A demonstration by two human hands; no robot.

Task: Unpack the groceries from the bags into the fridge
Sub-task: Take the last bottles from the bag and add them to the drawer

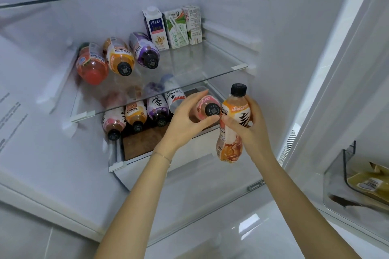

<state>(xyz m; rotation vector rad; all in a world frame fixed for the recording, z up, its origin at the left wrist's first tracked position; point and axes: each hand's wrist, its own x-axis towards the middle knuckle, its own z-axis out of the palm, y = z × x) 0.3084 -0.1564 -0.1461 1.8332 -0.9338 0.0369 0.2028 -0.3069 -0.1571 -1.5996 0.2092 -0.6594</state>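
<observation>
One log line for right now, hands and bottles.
stage: loading lower shelf | left hand: grips pink bottle, cap outward | right hand: holds orange bottle upright, not yet shelved

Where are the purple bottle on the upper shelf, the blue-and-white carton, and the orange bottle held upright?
purple bottle (141,48): head view, on its label.
blue-and-white carton (156,28): head view, on its front face.
upright orange bottle (230,149): head view, on its lower body.
</observation>
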